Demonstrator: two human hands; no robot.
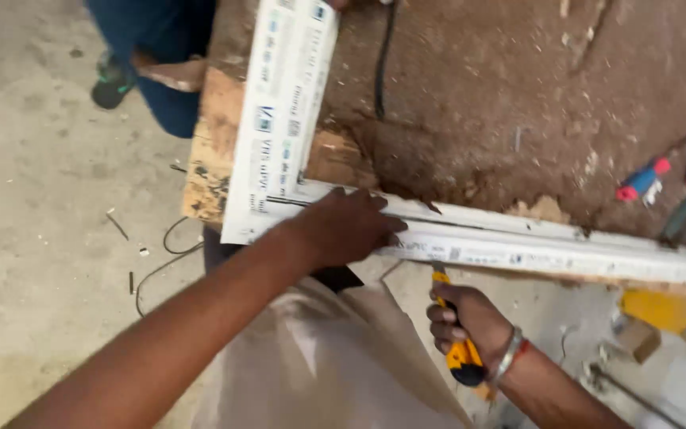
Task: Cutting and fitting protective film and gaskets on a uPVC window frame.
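Observation:
My left hand (343,229) presses flat on a long white plastic channel strip (549,250) that lies along the near edge of a worn wooden workbench (478,95). My right hand (466,322) grips a yellow and black utility knife (456,334), blade pointing up at the strip's near side just right of my left hand. A second white strip with printed labels (279,103) lies across the bench's left end, meeting the first at a corner under my left hand.
Another person's leg in blue trousers (160,63) and a dark shoe (111,83) stand at the bench's far left. Red and blue handled tools (645,181) lie at the right. A black cable (384,56) runs over the bench. Wire scraps (164,254) litter the concrete floor.

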